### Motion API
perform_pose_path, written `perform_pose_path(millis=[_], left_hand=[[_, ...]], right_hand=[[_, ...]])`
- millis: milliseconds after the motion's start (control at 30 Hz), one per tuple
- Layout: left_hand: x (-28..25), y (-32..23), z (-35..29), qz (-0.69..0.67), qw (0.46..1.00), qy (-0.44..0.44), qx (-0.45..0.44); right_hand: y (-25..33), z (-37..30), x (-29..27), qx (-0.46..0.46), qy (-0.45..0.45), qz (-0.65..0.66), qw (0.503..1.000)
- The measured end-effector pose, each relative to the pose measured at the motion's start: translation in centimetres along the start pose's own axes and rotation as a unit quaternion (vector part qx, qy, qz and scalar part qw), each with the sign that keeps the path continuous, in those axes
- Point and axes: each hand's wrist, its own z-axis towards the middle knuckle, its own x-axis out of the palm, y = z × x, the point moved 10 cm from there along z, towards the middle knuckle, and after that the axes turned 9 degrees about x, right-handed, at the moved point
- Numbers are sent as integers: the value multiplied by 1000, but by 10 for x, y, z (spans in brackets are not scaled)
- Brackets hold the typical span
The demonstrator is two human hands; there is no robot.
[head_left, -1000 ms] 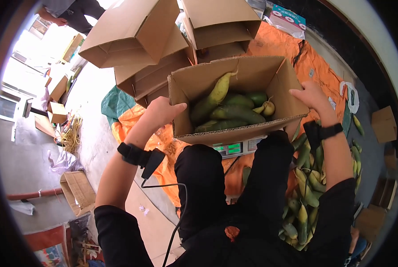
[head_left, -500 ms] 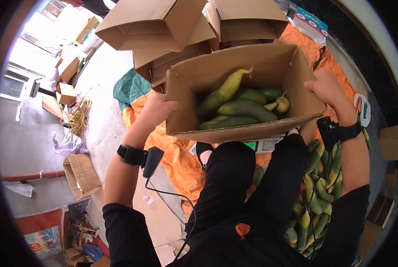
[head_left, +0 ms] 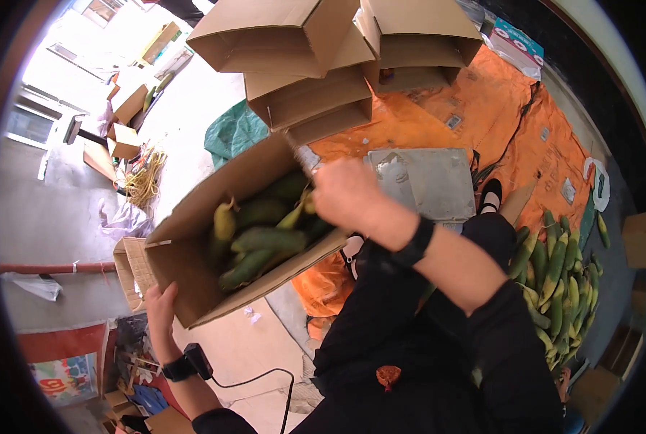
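Note:
An uncovered cardboard box (head_left: 207, 192) is held off the floor to my left, tilted. Several long green radishes (head_left: 268, 239) with pale yellowish tips lie inside it. My left hand (head_left: 161, 309) is closed on the box's left end, near its lower corner. At the opposite end, my right hand (head_left: 348, 192) grips the edge; it is slightly blurred and its fingertips are partly hidden. To the right of the box, a grey metal platform (head_left: 446, 188) of a scale lies bare on the orange sheet (head_left: 507, 134).
Several cardboard boxes (head_left: 308, 90) are stacked at the far side. A heap of green radishes (head_left: 561, 282) lies on the floor at my right. Flattened cardboard (head_left: 240, 354) is on the floor at left, near another carton (head_left: 131, 267). Yellow cord (head_left: 147, 177) lies by the wall.
Both hands have carried the box of green radishes leftward, off from above the scale, and turned it. The scale's platform has come into sight.

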Motion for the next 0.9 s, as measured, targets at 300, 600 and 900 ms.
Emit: perform_pose_path(millis=[300, 600, 900], left_hand=[[-104, 148, -108, 316, 945, 38, -72], [-102, 331, -280, 370, 872, 105, -304], [-79, 377, -378, 300, 871, -10, -388]], right_hand=[[99, -107, 203, -13, 284, 146, 947], [132, -212, 302, -138, 438, 66, 886], [134, -151, 244, -157, 370, 164, 901]])
